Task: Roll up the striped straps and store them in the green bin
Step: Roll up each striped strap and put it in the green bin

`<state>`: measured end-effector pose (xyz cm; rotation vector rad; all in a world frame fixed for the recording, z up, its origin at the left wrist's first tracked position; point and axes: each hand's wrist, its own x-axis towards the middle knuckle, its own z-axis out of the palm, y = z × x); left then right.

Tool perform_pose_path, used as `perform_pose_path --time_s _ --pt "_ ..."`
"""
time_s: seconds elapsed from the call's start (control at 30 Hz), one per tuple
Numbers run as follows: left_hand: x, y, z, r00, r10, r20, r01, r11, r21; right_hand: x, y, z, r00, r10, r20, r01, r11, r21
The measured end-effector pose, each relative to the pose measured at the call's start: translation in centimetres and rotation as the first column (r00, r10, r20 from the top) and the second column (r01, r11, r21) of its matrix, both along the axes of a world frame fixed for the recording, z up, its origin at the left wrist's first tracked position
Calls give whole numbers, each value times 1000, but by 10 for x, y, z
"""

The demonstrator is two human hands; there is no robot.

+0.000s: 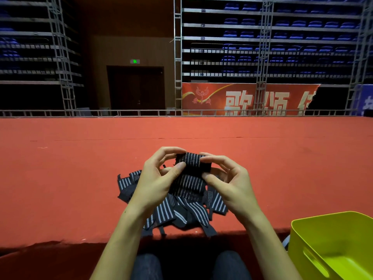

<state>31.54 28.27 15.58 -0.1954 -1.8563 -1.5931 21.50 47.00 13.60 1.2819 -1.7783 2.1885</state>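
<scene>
A black strap with thin white stripes (192,164) is held up between both hands, its top end curled into a small roll and its tail hanging down. My left hand (159,178) pinches the roll's left side with thumb and fingers. My right hand (226,178) grips its right side. Under the hands a loose pile of several more striped straps (177,211) lies on the red carpeted stage (80,178), near its front edge. The green bin (333,245) stands at the lower right, below the stage edge, and looks empty.
The stage edge (60,242) runs across below the pile, with my knees in dark trousers (187,265) under it. A metal rail (121,113), a red banner (248,99) and rows of blue seats lie far behind.
</scene>
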Motion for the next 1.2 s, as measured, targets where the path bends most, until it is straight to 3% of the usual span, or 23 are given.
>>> perform_pose_path --time_s 0.23,0.47,0.63,0.77,0.87,1.0,1.2 --pt "-2 0 -5 999 -14 -40 11 998 -60 5 -1 9 994 -4 107 -7 995 100" --pt "1 2 -7 999 -35 28 35 999 4 2 -1 6 995 36 92 -40 998 44" --pt "-1 3 -3 990 76 119 -77 997 3 -1 -4 -1 998 45 47 -46 999 17" --pt "-3 5 -2 992 88 90 -94 993 68 -1 -7 -2 999 -27 -36 28 999 40" --pt "-3 4 -2 989 138 45 -140 990 32 -1 -9 -3 998 -19 -60 23 998 56" --pt "-3 4 -2 995 97 9 -97 994 39 -2 -7 -5 997 70 33 -72 996 59" --pt "-1 4 -5 999 -10 -30 11 1000 12 2 -7 0 990 14 138 -17 1000 21"
